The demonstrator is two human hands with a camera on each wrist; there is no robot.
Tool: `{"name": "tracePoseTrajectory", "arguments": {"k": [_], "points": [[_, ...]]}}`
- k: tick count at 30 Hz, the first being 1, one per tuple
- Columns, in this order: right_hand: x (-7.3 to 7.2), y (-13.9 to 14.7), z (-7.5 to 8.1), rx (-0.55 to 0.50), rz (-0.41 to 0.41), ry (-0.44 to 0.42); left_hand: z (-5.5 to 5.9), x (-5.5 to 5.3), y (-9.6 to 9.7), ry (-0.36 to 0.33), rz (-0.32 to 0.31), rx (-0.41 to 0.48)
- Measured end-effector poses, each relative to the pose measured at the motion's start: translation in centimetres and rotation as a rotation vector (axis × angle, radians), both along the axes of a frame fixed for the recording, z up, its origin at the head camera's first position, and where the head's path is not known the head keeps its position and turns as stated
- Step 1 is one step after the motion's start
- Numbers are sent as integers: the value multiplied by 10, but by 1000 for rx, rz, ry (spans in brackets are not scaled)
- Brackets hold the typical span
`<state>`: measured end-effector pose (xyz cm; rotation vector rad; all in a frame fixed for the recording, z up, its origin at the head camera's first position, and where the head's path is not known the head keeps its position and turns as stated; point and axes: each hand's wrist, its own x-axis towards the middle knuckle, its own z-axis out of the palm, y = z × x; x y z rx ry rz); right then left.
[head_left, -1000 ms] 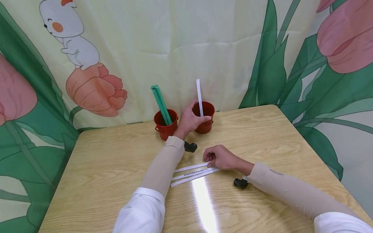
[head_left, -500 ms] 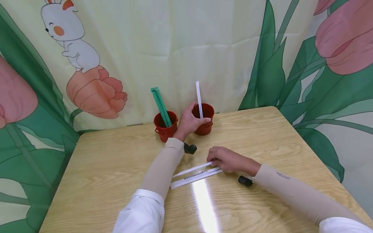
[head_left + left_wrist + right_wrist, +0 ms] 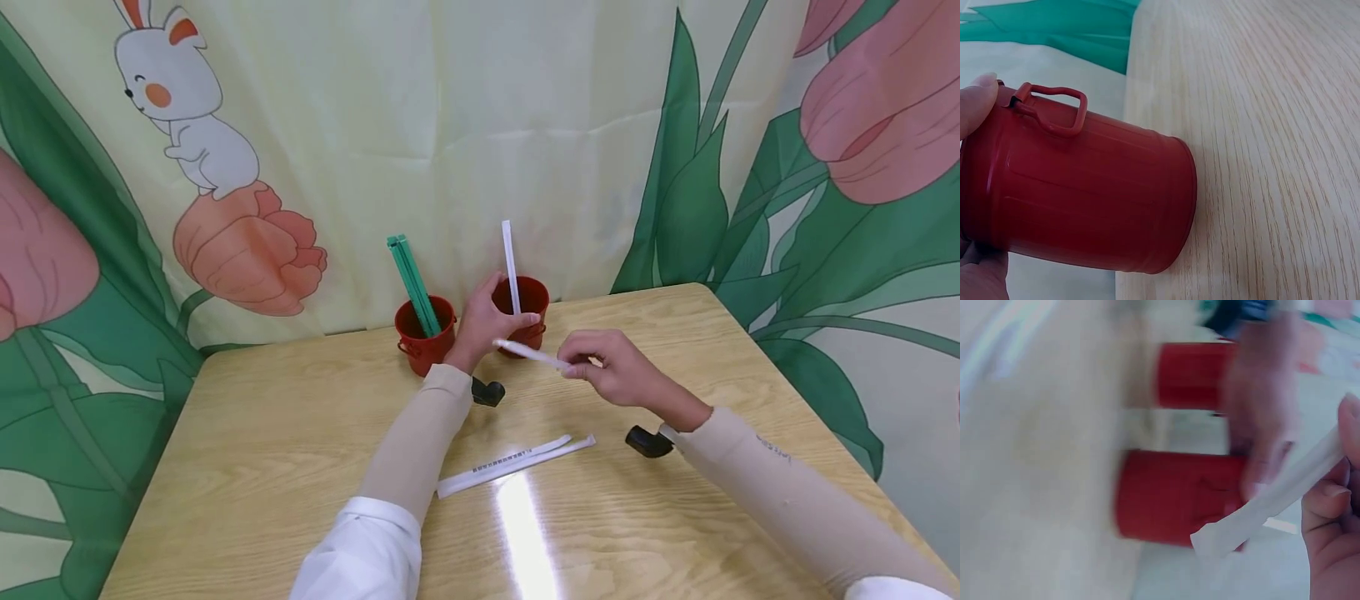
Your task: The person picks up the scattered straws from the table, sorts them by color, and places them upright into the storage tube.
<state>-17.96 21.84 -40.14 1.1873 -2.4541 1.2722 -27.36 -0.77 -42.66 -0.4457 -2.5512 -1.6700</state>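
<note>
My left hand (image 3: 480,325) grips the upper part of the right-hand small red bucket (image 3: 1097,194), with thumb and fingers on opposite sides of its rim. One white paper-wrapped stick, straw-like (image 3: 511,262), stands in that bucket, leaning slightly left. My right hand (image 3: 611,367) pinches another white wrapped straw (image 3: 531,353) by one end, above the table. Its far end points left toward the bucket and my left hand. In the right wrist view, the held straw (image 3: 1266,500) overlaps the bucket. Two more white wrapped straws (image 3: 517,465) lie side by side on the table, one with printed dark characters.
A second red bucket (image 3: 427,357) stands just left of my left wrist, holding several green sticks (image 3: 415,283). Both buckets are near the back edge of the wooden table (image 3: 285,450), before a printed curtain (image 3: 540,142). Black wrist-camera parts (image 3: 649,442) show at both wrists.
My right hand has lifted one white straw off the table and carried it up and forward toward the right bucket. My left hand has stayed on the bucket.
</note>
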Motion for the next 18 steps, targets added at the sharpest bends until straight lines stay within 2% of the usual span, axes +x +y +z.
{"name": "tracePoseTrajectory", "arguments": {"k": [3, 7, 13, 18], "points": [[-8, -6, 16, -115, -63, -39, 0, 1, -1, -13, -4, 5], [-21, -15, 35, -224, -164, -47, 1, 2, -1, -31, -6, 13], [-42, -29, 54, -267, -280, -95, 2, 3, 0, -35, -5, 12], [-58, -41, 64, -288, -305, -133, 2, 4, 2, -33, -5, 27]]}}
